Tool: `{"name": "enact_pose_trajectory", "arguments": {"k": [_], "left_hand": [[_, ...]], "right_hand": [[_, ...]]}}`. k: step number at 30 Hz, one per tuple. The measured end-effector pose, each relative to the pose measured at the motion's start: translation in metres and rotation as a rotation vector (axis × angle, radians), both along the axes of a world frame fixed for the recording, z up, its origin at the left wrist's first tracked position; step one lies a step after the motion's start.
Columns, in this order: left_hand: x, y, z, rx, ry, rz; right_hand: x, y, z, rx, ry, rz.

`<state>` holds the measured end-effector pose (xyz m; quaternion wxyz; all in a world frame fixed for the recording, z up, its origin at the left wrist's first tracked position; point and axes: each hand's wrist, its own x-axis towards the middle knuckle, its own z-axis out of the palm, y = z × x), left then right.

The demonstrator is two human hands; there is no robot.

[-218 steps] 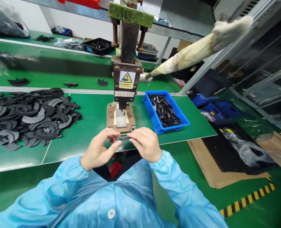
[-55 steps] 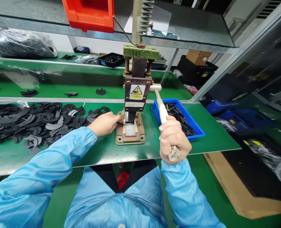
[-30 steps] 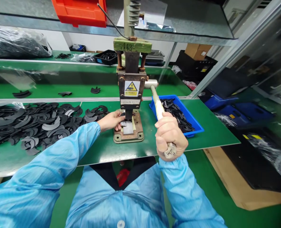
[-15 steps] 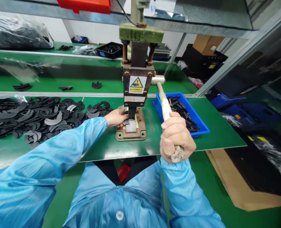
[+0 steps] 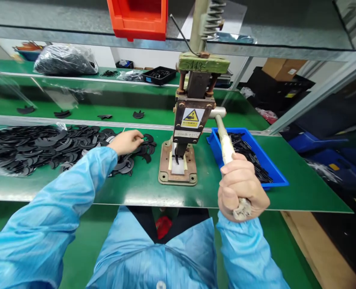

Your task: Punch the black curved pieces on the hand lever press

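Note:
My right hand [image 5: 242, 188] is wrapped round the pale, tape-wrapped lever handle [image 5: 225, 140] of a hand press [image 5: 192, 100]. Over the right end of a heap of black curved plastic pieces [image 5: 60, 138] hovers my left hand [image 5: 126, 142], its fingers loosely bent and apart, with nothing visible in them. Below the press ram, one thin black curved piece [image 5: 177, 155] stands at the metal plate [image 5: 178, 167] on the press base [image 5: 163, 170]. The fingertips of my left hand are partly turned away.
A blue bin [image 5: 275, 178] of narrow black parts stands right of the press. Behind, several black pieces lie on a green ledge [image 5: 120, 114]. An orange bin [image 5: 137, 28] sits on the overhead shelf; a black tray [image 5: 159, 75] is farther back.
My left hand has moved left from the press base to the heap, leaving a black piece under the ram. My right hand stays on the lever. The camera view has shifted.

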<state>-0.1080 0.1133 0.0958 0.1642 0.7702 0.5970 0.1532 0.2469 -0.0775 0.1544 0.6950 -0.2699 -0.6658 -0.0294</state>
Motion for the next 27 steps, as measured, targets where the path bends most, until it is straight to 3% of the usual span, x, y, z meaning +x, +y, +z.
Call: {"name": "enact_pose_trajectory", "arguments": {"k": [2,4,9,12,15,21,27], "left_hand": [[-0.026,0.029,0.001,-0.005,0.162,0.025],[-0.032,0.05,-0.003,-0.023,0.228,-0.006],[0.015,0.073,-0.019,-0.015,0.285,-0.023],[0.041,0.085,-0.025,-0.106,0.34,-0.087],[0.051,0.099,-0.026,-0.191,0.332,-0.123],[0.052,0.107,-0.013,-0.258,0.292,-0.197],[0.049,0.087,0.015,-0.273,0.201,-0.239]], "right_hand": [[-0.001,0.001,0.0,0.009,0.015,0.0],[-0.002,0.001,-0.001,0.022,0.024,-0.001],[-0.001,0.0,0.0,0.014,0.027,-0.007],[0.001,-0.002,0.001,-0.018,0.008,-0.015],[0.002,-0.004,0.002,-0.024,-0.022,-0.007],[0.003,-0.004,0.001,-0.044,-0.023,-0.023],[0.003,-0.002,0.001,-0.009,-0.033,-0.011]]}}
